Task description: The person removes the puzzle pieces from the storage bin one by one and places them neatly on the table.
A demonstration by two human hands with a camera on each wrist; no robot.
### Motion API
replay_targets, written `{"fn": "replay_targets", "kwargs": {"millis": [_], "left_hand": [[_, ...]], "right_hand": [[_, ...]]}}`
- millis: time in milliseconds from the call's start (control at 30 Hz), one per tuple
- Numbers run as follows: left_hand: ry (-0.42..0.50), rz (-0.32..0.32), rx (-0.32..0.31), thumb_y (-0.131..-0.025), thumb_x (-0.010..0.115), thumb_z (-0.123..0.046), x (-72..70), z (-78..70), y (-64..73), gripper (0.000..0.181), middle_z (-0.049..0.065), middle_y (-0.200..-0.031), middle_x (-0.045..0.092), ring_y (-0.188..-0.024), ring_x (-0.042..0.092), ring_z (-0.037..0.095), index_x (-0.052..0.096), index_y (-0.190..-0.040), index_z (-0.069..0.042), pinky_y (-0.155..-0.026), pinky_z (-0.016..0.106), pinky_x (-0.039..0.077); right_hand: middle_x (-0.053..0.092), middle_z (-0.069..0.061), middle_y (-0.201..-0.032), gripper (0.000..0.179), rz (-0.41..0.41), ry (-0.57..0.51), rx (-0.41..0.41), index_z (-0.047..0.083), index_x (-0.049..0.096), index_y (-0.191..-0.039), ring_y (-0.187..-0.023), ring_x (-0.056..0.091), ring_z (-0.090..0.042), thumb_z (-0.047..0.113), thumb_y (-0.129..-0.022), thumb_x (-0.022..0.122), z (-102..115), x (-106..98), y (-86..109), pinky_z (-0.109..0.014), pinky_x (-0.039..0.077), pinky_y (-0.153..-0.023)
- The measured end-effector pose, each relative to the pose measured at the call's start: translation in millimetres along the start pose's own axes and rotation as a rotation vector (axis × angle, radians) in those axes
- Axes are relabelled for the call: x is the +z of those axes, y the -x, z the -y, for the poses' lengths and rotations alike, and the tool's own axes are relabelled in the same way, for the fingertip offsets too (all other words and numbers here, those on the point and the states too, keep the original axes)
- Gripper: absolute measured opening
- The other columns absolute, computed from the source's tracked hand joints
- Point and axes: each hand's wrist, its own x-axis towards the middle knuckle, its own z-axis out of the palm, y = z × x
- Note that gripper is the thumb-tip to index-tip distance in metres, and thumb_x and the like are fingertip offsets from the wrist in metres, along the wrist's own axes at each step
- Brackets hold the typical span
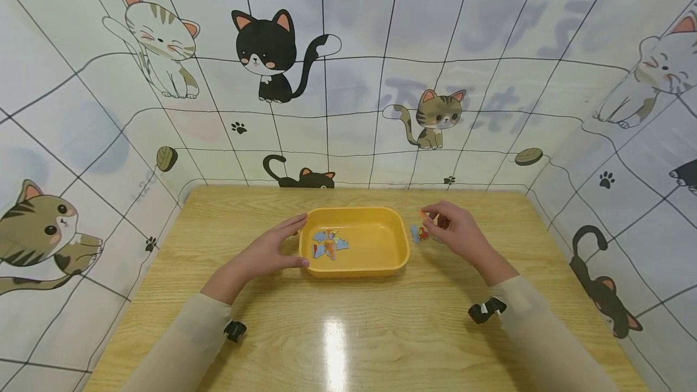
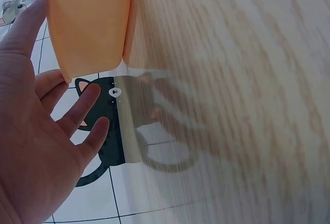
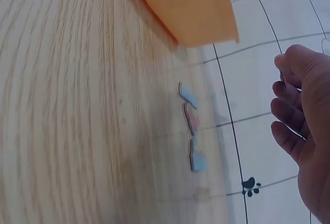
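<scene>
A yellow rectangular tray (image 1: 354,272) stands on the table. My left hand (image 1: 267,254) spans its left end, thumb at the near corner and fingers at the far one. In the left wrist view, the thumb and a bent finger of this hand (image 2: 46,131) touch the tray (image 2: 90,23), while the other fingers stay off it. My right hand (image 1: 454,230) pinches a small, thin puzzle piece (image 1: 422,214) between thumb and fingertips, raised beside the tray's right end. In the right wrist view, the piece (image 3: 282,78) shows edge-on. Several printed puzzle pieces (image 1: 318,250) lie inside the tray's left half.
Several more puzzle pieces (image 3: 191,118) lie in a row on the wooden table (image 1: 283,331), right of the tray and partly under my right hand in the head view. A cat-printed, grid-lined covering (image 1: 354,89) rises behind the table and along both sides.
</scene>
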Motion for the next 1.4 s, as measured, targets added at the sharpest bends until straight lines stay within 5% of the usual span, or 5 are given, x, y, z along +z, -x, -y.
{"fn": "replay_targets", "kwargs": {"millis": [367,833,1400], "left_hand": [[-0.001,-0.002,-0.013,-0.091,0.094,-0.042,0.4,0.3,-0.1,0.106,-0.009,-0.183,0.023,-0.157,0.045,0.033,0.035,-0.175,-0.016,-0.127,0.063,0.035],[-0.002,-0.007,0.005,-0.092,0.093,-0.039,0.0,-2.2,0.7,0.104,-0.002,-0.183,0.025,-0.157,0.045,0.037,0.035,-0.175,-0.012,-0.127,0.065,0.034],[-0.012,-0.003,0.002,-0.092,0.093,-0.041,-0.2,-0.4,0.3,0.105,-0.004,-0.183,0.024,-0.156,0.046,0.036,0.035,-0.175,-0.014,-0.127,0.064,0.034]], "right_hand": [[0.073,-0.007,-0.100,0.029,-0.017,0.115,0.111,-0.001,0.077,-0.129,-0.076,0.060,-0.016,0.009,-0.102,0.082,-26.5,-8.0,22.7,-0.030,0.050,-0.063],[0.076,-0.011,-0.102,0.031,0.046,0.194,0.273,-0.001,0.076,-0.129,-0.081,0.067,-0.022,0.019,-0.106,0.077,-50.6,-9.9,36.2,-0.038,0.053,-0.068],[0.076,-0.008,-0.097,0.033,0.104,0.237,0.290,-0.003,0.075,-0.131,-0.082,0.068,-0.024,0.020,-0.107,0.076,-62.2,-6.5,38.4,-0.050,0.057,-0.074]]}}
